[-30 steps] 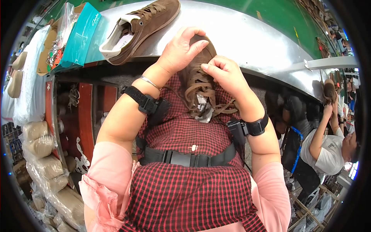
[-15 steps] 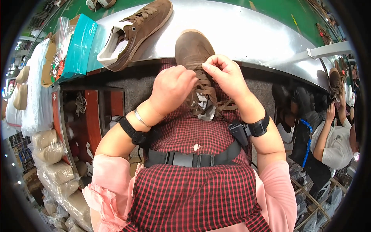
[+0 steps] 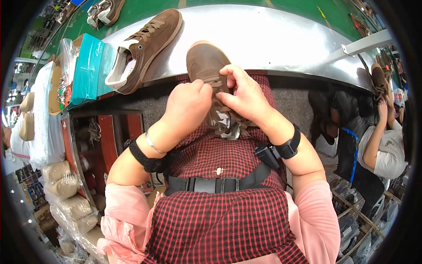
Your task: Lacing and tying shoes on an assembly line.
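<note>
A brown suede shoe rests on my lap with its toe against the edge of the metal table. My left hand and my right hand meet over its brown laces, fingers pinched on them. The heel half of the shoe is hidden under my hands. A second brown shoe with a white lining lies on its side on the table, to the left of my hands.
A teal box and a clear plastic bag stand at the table's left end. Shelves with laces lie below. Tan rolls are stacked at lower left. Another person sits at right holding a shoe.
The shoe has slid further from my chest, toe over the table edge. Both hands have closed together over the laces near the toe end.
</note>
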`<state>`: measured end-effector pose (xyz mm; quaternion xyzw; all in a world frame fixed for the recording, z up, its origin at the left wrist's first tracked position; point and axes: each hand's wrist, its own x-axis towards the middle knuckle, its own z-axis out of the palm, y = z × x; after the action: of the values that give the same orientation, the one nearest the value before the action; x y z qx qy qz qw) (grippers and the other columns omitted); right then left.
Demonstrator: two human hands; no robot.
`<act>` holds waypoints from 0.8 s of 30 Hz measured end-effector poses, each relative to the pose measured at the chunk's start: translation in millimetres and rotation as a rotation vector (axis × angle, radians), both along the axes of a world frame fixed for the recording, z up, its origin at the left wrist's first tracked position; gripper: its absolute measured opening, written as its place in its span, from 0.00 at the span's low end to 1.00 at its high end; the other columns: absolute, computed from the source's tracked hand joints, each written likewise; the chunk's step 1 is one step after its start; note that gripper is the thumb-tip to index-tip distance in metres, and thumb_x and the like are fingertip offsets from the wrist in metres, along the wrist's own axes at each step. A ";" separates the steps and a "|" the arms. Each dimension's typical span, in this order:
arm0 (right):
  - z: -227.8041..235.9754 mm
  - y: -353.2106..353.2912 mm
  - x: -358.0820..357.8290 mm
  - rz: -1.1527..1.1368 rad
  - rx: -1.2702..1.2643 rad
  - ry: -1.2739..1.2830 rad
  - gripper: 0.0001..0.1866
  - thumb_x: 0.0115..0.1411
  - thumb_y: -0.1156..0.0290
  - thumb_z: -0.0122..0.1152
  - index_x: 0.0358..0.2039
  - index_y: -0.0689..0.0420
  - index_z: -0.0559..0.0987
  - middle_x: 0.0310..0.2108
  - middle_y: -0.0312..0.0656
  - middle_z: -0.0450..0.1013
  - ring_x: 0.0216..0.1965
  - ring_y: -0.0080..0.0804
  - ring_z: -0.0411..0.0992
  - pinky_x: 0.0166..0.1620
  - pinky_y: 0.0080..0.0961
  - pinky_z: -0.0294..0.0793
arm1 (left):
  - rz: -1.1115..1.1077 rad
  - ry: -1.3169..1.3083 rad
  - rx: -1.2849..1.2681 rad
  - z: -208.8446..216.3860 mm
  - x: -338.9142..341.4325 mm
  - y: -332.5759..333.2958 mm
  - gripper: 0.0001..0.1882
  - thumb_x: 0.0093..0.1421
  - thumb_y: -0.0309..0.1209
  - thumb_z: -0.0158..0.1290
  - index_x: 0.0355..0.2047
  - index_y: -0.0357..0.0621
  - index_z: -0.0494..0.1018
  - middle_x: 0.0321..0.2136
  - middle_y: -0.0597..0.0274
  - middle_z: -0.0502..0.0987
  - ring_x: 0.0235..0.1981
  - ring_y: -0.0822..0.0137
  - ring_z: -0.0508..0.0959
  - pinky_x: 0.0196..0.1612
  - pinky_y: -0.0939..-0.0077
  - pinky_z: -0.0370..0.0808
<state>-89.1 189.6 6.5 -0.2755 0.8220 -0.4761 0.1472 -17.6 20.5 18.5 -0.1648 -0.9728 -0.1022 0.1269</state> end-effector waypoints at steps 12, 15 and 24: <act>-8.8 -1.4 0.2 0.013 -0.070 -0.096 0.21 0.46 0.69 0.63 0.42 0.56 0.70 0.32 0.40 0.67 0.34 0.33 0.69 0.39 0.29 0.71 | 0.344 -0.284 0.831 -5.4 27.6 -11.7 0.06 0.55 0.27 0.56 0.29 0.38 0.71 0.22 0.57 0.74 0.23 0.66 0.74 0.28 0.76 0.71; -7.0 -3.3 2.7 0.022 -0.105 -0.047 0.21 0.46 0.69 0.63 0.41 0.57 0.71 0.33 0.41 0.67 0.35 0.33 0.69 0.40 0.29 0.71 | 0.390 -0.319 0.949 -8.3 23.3 -8.8 0.06 0.55 0.27 0.57 0.30 0.37 0.72 0.22 0.61 0.74 0.24 0.70 0.73 0.28 0.79 0.70; -5.9 -2.5 3.7 0.039 -0.093 -0.015 0.19 0.46 0.70 0.63 0.39 0.59 0.71 0.34 0.41 0.68 0.35 0.32 0.69 0.41 0.29 0.71 | 0.279 -0.495 0.655 6.7 9.4 -15.8 0.08 0.50 0.27 0.59 0.26 0.36 0.73 0.22 0.59 0.73 0.24 0.71 0.72 0.30 0.76 0.70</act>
<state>-85.4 187.1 0.5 -0.2944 0.7923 -0.5129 0.1499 -8.2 4.7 25.2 0.0467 -0.9030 -0.4239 -0.0520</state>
